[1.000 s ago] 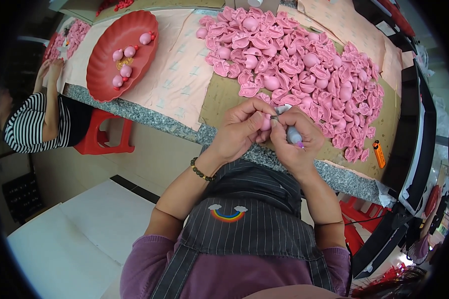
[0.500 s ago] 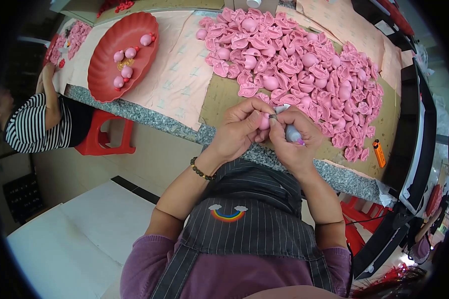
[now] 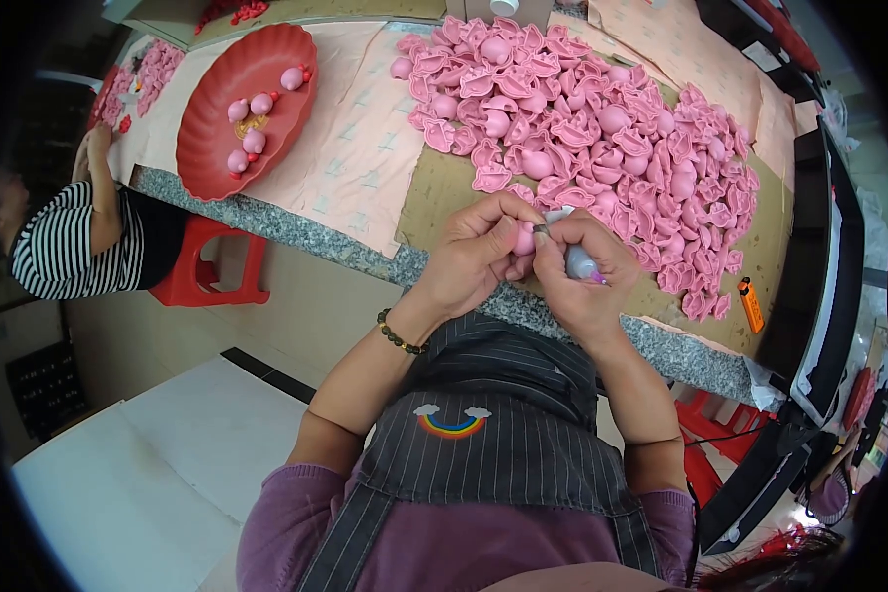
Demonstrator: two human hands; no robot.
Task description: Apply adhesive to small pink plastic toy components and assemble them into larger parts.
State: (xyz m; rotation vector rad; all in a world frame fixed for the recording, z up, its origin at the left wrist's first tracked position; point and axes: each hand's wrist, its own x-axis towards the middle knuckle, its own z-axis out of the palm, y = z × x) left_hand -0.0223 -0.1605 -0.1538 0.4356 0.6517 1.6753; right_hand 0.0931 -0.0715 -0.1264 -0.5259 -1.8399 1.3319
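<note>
Close together at the near edge of the table, both my hands work on one small pink ball-shaped piece [image 3: 524, 240]. My left hand [image 3: 472, 253] pinches it between thumb and fingertips. Against the piece sit the thumb and finger of my right hand [image 3: 590, 281], with a small dark band between them that I cannot make out. Tucked in the right palm is a small translucent bottle [image 3: 580, 263] with a purple end. Just beyond my fingers lies a wide heap of pink moulded pieces [image 3: 572, 128], some round, some like open shells with frilled edges.
A red scalloped dish [image 3: 202, 128] at the left holds several pink balls with small red parts. An orange lighter [image 3: 750, 304] lies right of the heap on brown cardboard [image 3: 434, 202]. Beyond the dish a person in a striped top [image 3: 64, 242] sits by a red stool [image 3: 207, 266].
</note>
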